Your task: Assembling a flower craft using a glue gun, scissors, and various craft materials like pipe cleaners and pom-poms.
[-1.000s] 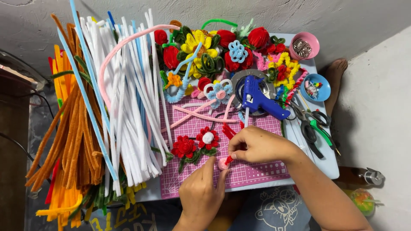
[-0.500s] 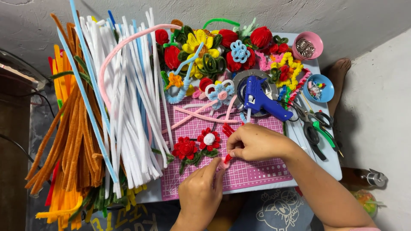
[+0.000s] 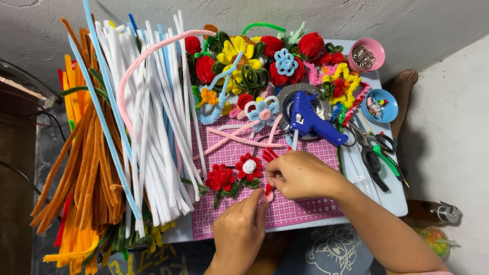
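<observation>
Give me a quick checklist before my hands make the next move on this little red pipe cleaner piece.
1. Red pipe cleaner piece pinched by both hands: ok.
2. Left hand fingertips on its lower end: ok.
3. Right hand covers its upper part, shape there: cannot tell.
4. Piece lies over the pink cutting mat: ok.
5. Blue glue gun apart from both hands: ok.
6. Finished red flowers clear of the fingers: ok.
</observation>
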